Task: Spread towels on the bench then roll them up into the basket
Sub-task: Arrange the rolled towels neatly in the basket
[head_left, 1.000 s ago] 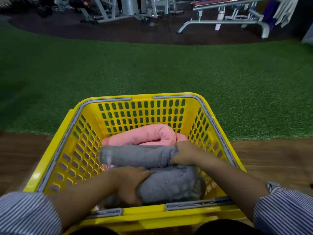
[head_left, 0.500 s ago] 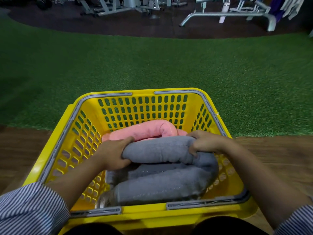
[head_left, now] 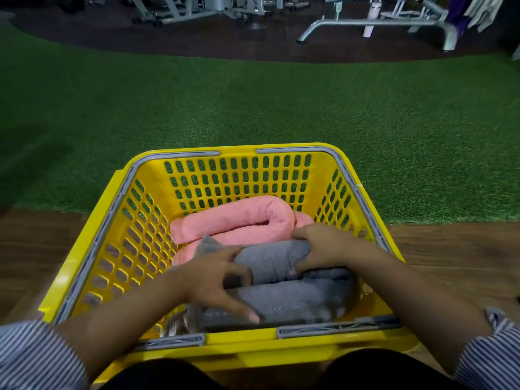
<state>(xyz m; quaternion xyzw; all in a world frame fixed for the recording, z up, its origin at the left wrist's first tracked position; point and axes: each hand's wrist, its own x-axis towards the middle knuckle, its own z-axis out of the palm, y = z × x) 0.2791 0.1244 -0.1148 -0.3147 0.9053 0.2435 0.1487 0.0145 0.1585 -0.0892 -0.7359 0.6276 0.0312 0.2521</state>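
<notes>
Yellow basket [head_left: 92,249] on wooden floor [head_left: 450,257], at the edge of green turf [head_left: 253,108], holding a rolled pink towel [head_left: 233,220] bent double against the far wall and a rolled grey towel [head_left: 284,299] bent double in the near half, touching the pink one. Left hand [head_left: 216,280] laid on the left part of the grey towel, fingers spread and fairly straight, blurred; right hand [head_left: 323,249] clasping the upper fold at its right end, fingers curled over the top, thumb beneath. Striped sleeves [head_left: 33,356] at both lower corners; bench [head_left: 374,22] well apart beyond the turf.
</notes>
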